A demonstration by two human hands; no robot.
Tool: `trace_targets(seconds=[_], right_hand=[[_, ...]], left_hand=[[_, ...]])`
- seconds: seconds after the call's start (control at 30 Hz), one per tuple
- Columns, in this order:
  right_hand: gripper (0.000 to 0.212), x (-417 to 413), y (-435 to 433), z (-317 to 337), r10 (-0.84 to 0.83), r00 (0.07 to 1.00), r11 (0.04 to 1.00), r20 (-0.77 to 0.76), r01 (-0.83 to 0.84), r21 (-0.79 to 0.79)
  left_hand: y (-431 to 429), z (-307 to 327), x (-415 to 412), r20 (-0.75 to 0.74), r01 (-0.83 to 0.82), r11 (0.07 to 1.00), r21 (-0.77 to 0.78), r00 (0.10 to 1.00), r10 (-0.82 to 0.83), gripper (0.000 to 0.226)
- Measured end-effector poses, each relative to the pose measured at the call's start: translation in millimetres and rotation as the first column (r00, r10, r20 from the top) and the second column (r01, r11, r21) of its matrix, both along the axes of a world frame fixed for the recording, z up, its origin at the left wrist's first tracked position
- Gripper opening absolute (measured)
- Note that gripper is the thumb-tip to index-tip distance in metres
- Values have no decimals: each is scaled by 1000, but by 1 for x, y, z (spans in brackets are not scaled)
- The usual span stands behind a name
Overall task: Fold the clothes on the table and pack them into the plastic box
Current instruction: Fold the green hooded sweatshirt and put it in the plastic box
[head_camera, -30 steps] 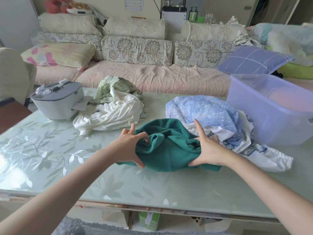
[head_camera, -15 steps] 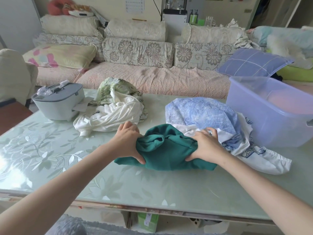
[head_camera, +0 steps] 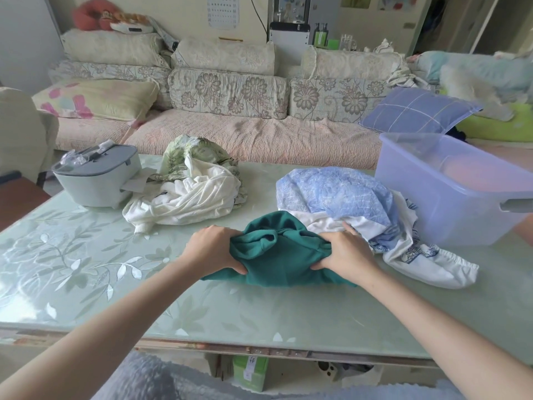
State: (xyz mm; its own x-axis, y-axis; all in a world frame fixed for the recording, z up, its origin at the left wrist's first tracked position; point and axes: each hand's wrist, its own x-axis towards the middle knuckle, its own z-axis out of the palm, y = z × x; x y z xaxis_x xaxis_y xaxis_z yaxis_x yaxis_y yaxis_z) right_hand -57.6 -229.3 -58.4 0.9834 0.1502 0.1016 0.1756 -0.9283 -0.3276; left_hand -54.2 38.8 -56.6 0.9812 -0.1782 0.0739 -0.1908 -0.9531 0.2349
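A bunched dark green garment [head_camera: 281, 255] lies on the glass table [head_camera: 259, 310] right in front of me. My left hand [head_camera: 212, 249] grips its left side, fingers curled over the cloth. My right hand [head_camera: 347, 251] grips its right side the same way. Just behind lies a heap of blue patterned cloth [head_camera: 331, 192] over white fabric [head_camera: 427, 262]. A second heap, white ribbed cloth [head_camera: 187, 200] under a green leaf-print piece [head_camera: 187, 153], sits further left. The translucent lilac plastic box [head_camera: 450, 186] stands open at the right.
A grey lidded appliance [head_camera: 98, 176] stands at the table's far left. A sofa with cushions [head_camera: 230, 93] runs behind the table. The table's near edge [head_camera: 230, 349] is close to me.
Both hands have closed round the green garment and squeezed it into a tighter bundle; the right hand's fingers, spread flat a second ago, are now curled on it.
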Motion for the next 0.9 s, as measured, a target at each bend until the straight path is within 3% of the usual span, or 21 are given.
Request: trace_targets(seconds=[0.17,0.3,0.4,0.9], right_hand=[[55,7,-4,4,-21,999,998,-43,24,62],[23,1,-13,2,12,994,989,-106,4,149],[29,-4,-13,3,7,996,989,-88,6,145],[18,30,-17,25,78,995,987,-60,-68,147]], left_hand=[[-3,2,-2,13,-28,999,-43,1000,28,57],[-5,-2,-15,22,-54,993,-104,998,57,63],[-5,-1,-20,43,-55,989,-139,997,61,61],[-7,10,18,-25,-106,981,-164,994,103,33]])
